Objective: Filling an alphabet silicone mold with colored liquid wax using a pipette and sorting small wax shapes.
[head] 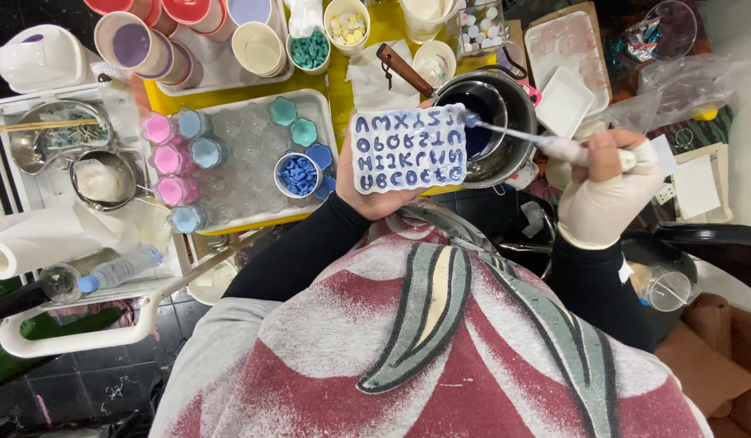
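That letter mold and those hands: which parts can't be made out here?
Head view:
- Left hand: mostly behind the letter mold.
- Dropper: its bulb end sits inside the gloved right hand.
- Steel pot: near side covered by the mold; its dark liquid's depth unreadable.

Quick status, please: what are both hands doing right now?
Left hand holds letter mould. Gloved right hand holds dropper at mould's edge, above metal pot. Nothing in between.

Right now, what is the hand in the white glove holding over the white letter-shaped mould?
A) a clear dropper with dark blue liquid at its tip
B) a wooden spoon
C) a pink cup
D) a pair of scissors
A: the right hand in the white glove grips a clear dropper, its blue-stained tip meeting the edge of the white letter-shaped mould that the left hand holds up.
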